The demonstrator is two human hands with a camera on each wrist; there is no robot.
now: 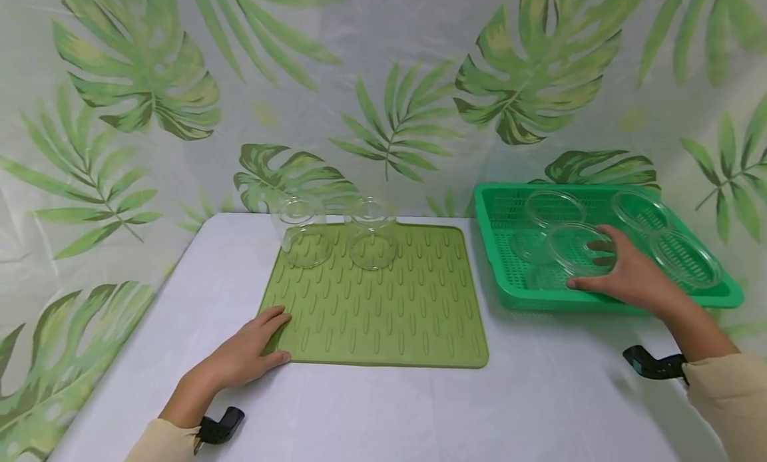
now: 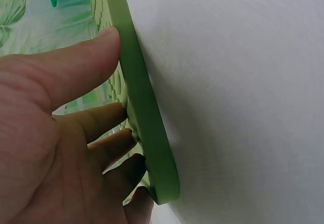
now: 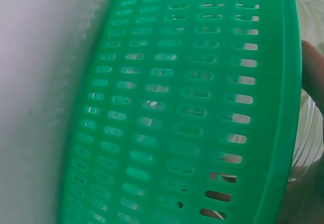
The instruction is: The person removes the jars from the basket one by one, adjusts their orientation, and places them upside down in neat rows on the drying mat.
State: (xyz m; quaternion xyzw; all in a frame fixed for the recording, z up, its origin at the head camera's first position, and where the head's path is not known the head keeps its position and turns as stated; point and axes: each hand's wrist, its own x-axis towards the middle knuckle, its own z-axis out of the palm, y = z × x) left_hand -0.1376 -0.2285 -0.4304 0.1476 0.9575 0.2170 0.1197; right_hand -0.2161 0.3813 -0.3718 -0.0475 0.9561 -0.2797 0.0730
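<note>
My right hand (image 1: 626,269) reaches over the front of the green basket (image 1: 599,303), thumb and fingers around the rim of a clear glass (image 1: 578,249). In the right wrist view the slotted basket wall (image 3: 202,107) hides most of that hand, and part of the glass (image 3: 307,138) shows beyond its rim. My left hand (image 1: 246,352) rests at the front left corner of the green ribbed mat (image 1: 389,329). In the left wrist view its thumb (image 2: 96,57) touches the mat's edge, with the fingers spread along the ribbed side. Two clear glasses (image 1: 307,249) (image 1: 373,249) stand at the mat's back left.
Several more clear glasses, such as one at the back left (image 1: 554,209) and one at the right (image 1: 686,259), sit in the basket. A white cloth (image 1: 383,415) covers the table, and a leaf-print sheet (image 1: 395,22) hangs behind it.
</note>
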